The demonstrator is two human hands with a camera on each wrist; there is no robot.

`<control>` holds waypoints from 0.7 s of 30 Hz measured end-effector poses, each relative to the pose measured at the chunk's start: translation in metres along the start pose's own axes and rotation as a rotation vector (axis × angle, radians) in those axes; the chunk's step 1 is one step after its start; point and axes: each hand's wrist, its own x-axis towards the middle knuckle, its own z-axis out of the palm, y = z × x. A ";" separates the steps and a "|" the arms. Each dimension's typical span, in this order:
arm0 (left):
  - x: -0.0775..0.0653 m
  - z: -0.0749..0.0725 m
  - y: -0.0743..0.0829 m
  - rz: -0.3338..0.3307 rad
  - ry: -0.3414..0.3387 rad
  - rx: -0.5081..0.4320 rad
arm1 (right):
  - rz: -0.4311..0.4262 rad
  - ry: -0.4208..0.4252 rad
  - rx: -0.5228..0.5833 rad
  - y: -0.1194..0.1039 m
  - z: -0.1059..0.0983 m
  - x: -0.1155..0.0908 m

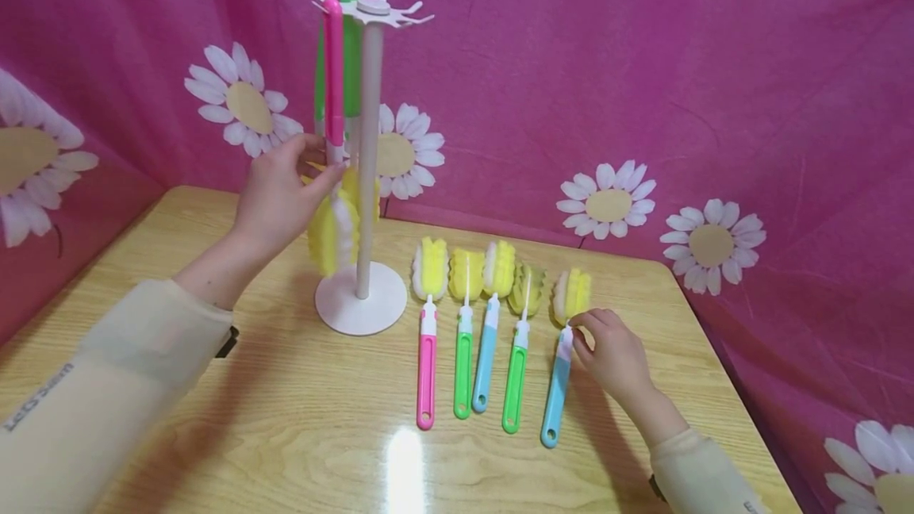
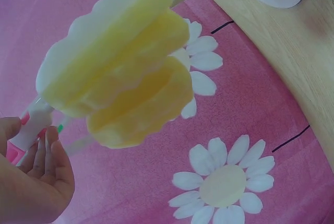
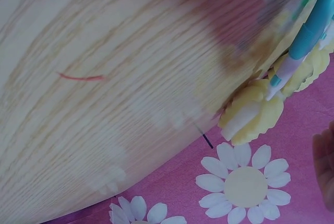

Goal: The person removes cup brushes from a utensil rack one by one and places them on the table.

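Counter: white stand at far left. Upright pink brush: beside stand's pole, neck pinched in my left grip. Rightmost blue brush: lies just left of my nearer right grip, long axis near-to-far; whether pinched, cannot tell.

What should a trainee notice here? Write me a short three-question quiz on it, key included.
1. Count: how many brushes lie on the table?
2. True or false: the right hand is at the pink-handled brush at the left end of the row.
3. Identify: which thing does the left hand hold?

Key
1. Five.
2. False; it is at the rightmost blue-handled brush.
3. The pink-handled brush hanging from the stand, its handle upward and its yellow-and-white sponge head downward.
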 end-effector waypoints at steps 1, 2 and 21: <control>0.000 0.000 0.001 0.002 -0.002 0.003 | -0.005 0.008 0.000 0.000 0.000 0.000; 0.000 0.000 0.001 0.005 -0.002 0.003 | -0.012 0.019 0.000 0.000 0.000 -0.001; -0.008 -0.006 0.002 0.051 0.078 -0.056 | -0.013 0.006 -0.008 0.003 0.002 -0.003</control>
